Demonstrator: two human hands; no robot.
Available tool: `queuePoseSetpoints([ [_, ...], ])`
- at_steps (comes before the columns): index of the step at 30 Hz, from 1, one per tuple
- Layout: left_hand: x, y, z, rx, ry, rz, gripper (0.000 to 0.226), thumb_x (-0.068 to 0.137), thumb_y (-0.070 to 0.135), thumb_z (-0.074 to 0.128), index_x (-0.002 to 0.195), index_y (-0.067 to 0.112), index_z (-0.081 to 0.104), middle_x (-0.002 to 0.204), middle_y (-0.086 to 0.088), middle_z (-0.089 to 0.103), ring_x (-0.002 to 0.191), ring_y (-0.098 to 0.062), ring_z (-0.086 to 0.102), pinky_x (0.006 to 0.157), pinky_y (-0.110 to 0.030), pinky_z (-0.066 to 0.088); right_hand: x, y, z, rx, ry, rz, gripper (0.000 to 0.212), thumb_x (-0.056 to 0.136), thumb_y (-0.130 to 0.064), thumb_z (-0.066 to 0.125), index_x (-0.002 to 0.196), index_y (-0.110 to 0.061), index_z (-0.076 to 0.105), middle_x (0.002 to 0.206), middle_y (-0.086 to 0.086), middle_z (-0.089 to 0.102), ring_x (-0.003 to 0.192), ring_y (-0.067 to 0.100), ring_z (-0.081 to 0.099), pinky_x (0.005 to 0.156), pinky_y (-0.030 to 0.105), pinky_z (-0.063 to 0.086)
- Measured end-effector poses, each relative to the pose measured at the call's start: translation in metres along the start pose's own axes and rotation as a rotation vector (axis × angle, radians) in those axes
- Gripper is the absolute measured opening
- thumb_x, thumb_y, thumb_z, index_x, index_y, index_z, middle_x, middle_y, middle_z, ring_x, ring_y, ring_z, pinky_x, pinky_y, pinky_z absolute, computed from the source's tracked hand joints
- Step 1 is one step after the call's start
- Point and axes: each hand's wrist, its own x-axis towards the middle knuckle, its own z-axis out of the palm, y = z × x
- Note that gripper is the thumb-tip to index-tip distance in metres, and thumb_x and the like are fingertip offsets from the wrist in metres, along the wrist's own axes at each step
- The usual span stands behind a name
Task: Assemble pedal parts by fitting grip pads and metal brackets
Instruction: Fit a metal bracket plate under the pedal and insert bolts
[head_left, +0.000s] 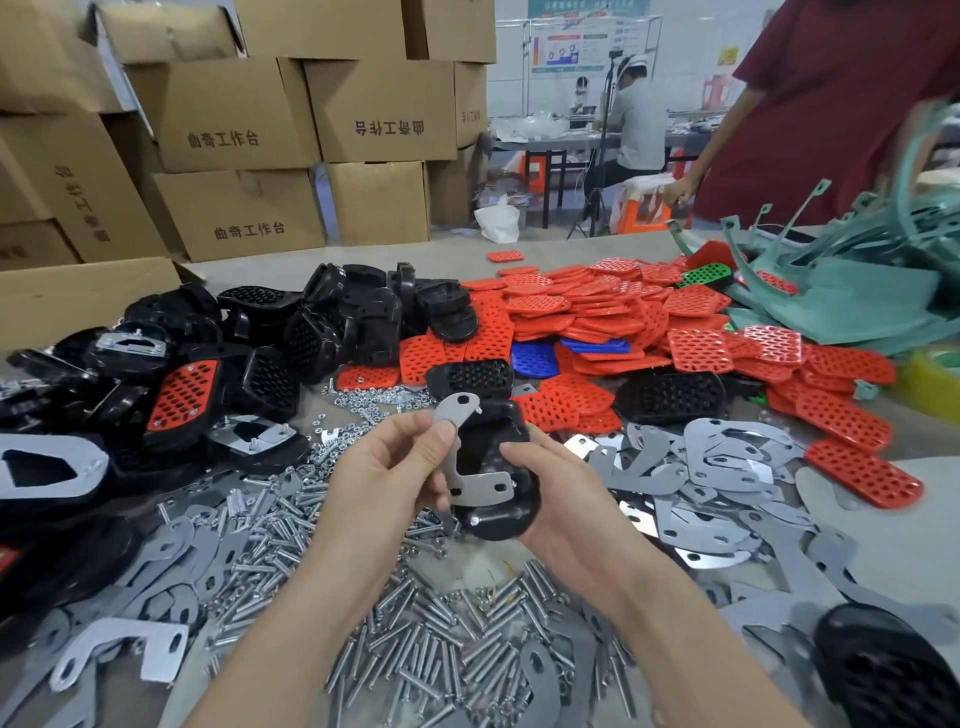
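Observation:
My right hand (550, 493) grips a black plastic pedal body (496, 467) from the right, its hollow back facing me. My left hand (395, 467) pinches a grey metal bracket (467, 457) between thumb and fingers and holds it against the back of that pedal. Screw ends poke through the bracket's holes near its top and lower right. Both hands hover above the table's middle, over a pile of bolts (415, 649).
Black pedal bodies (332, 322) are heaped at the left, some with red pads fitted. Red grip pads (623, 312) spread across the back right. Loose brackets (727, 467) lie right and left. Cardboard boxes (234, 135) stand behind. A person in red (831, 114) stands far right beside teal parts (857, 270).

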Motion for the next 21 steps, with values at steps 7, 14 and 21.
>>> queuePoseSetpoints([
  [7,0.001,-0.004,0.0,0.061,0.031,0.031,0.015,0.079,0.031,0.074,0.089,0.02,0.072,0.06,0.001,0.06,0.047,-0.009,0.051,0.045,-0.02,0.047,-0.001,0.003,0.003,-0.077,-0.037,-0.009,0.031,0.108,-0.01,0.045,0.132,-0.012,0.065,0.125,0.027,0.07,0.1,0.037,0.067,0.101,0.058,0.052],
  [14,0.0,-0.012,0.001,0.25,0.1,0.112,0.01,0.094,0.026,0.069,0.098,0.017,0.067,0.055,0.004,0.058,0.044,-0.012,0.052,0.047,-0.021,0.048,-0.005,0.001,0.007,-0.108,-0.058,-0.016,0.03,0.109,-0.013,0.045,0.133,-0.013,0.064,0.119,0.026,0.072,0.092,0.033,0.068,0.088,0.047,0.056],
  [21,-0.002,-0.014,0.001,0.379,0.107,0.17,0.003,0.097,0.028,0.065,0.098,0.025,0.065,0.075,0.016,0.067,0.05,0.0,0.056,0.045,-0.016,0.043,-0.002,0.004,0.005,-0.099,-0.045,-0.008,0.029,0.108,-0.013,0.047,0.123,-0.018,0.071,0.113,0.016,0.077,0.093,0.027,0.075,0.083,0.049,0.062],
])
